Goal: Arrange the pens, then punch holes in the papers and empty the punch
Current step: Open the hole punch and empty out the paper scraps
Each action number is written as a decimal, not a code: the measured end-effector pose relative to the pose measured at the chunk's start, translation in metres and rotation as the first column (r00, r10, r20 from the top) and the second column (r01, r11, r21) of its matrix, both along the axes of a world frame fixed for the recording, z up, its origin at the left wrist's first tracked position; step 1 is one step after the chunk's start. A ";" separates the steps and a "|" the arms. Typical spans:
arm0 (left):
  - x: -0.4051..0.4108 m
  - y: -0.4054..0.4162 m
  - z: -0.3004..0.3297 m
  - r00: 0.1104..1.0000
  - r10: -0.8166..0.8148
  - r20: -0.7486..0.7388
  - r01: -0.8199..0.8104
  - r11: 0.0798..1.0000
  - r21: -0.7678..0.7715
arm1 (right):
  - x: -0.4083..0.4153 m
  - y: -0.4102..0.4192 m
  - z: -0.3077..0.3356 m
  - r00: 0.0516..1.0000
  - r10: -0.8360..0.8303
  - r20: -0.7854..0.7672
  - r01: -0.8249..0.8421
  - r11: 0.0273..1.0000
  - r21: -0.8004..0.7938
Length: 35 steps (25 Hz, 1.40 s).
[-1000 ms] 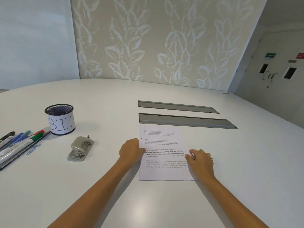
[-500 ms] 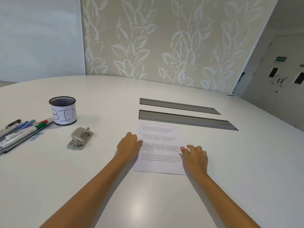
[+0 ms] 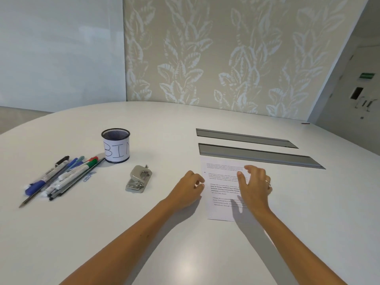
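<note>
White printed papers lie flat on the table in front of me. My left hand rests at their left edge, fingers curled loosely, touching the edge. My right hand hovers above the sheet with fingers spread, holding nothing. A metal hole punch lies on the table to the left of my left hand. Further left, a bundle of pens and markers lies side by side at a slant.
A black mesh cup labelled BIN stands behind the pens and punch. A blue paper clip lies beside the pens. Two grey cable slots run across the white table just beyond the papers.
My right hand has lifted off the lower right of the papers and moved up over the sheet, fingers spread. My left hand stays at the left edge. The view has shifted right.
</note>
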<state>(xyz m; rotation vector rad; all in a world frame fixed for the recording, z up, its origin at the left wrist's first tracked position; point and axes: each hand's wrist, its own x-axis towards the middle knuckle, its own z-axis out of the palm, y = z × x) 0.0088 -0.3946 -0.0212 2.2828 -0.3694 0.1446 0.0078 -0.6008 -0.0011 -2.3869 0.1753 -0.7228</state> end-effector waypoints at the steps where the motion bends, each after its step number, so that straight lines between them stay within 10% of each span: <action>1: -0.004 0.008 0.006 0.997 -0.058 0.049 0.057 0.998 0.025 | -0.001 0.022 0.002 0.997 0.063 0.043 -0.063 0.998 0.005; 7: -0.010 0.102 0.039 0.862 0.172 0.476 -0.198 0.980 0.003 | -0.011 0.146 -0.004 0.927 0.368 0.074 -0.375 0.918 0.128; 10: 0.005 0.162 0.039 0.907 0.367 0.208 -0.388 0.919 0.070 | -0.014 0.187 -0.018 0.918 0.389 -0.076 -0.371 0.911 0.179; 14: 0.013 0.189 0.032 0.917 0.247 -0.314 -0.233 0.969 0.081 | -0.013 0.212 -0.031 0.946 0.266 -0.187 -0.237 0.957 0.166; 24: 0.008 0.213 0.030 0.849 -0.102 -0.518 -0.185 0.862 -0.473 | -0.023 0.224 -0.036 0.962 0.114 -0.249 -0.106 0.993 0.045; 35: 0.010 0.228 0.030 0.729 -0.401 -0.555 -0.468 0.300 -0.831 | -0.024 0.222 -0.033 0.951 0.161 -0.263 -0.147 0.987 0.073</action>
